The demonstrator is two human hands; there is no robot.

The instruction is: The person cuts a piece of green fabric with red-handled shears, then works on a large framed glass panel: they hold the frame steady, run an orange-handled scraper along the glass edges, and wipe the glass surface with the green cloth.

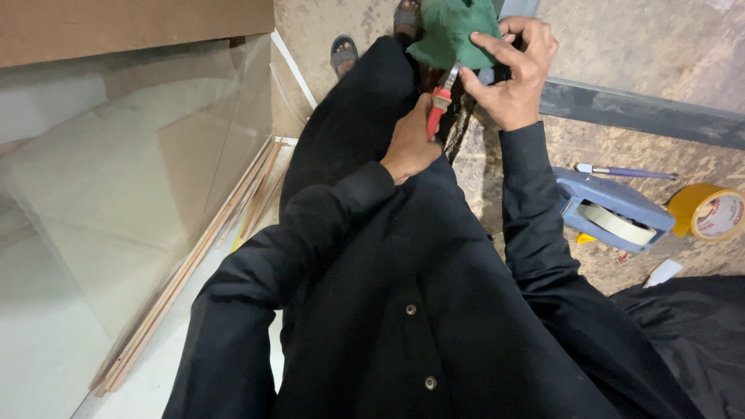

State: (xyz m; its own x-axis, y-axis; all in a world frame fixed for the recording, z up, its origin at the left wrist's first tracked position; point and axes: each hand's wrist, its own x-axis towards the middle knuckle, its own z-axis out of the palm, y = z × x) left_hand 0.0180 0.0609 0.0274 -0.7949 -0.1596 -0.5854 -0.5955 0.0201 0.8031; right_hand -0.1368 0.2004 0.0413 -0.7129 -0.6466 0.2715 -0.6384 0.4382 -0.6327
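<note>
My left hand (409,143) grips the red handles of a pair of pliers (440,105), whose metal jaws point up at the lower edge of a green cloth (452,31). My right hand (516,70) holds that green cloth from the right side, fingers curled over it, just above the edge of the wooden worktop (621,151). Both arms are in black sleeves and my black garment fills the lower middle of the view. My sandalled feet (344,51) show on the floor beyond.
On the worktop to the right lie a blue tape dispenser (613,211), a yellow tape roll (710,211), a pen-like tool (621,171) and a dark metal bar (644,112). Large glass sheets (116,202) and thin wooden strips (194,264) lean at the left.
</note>
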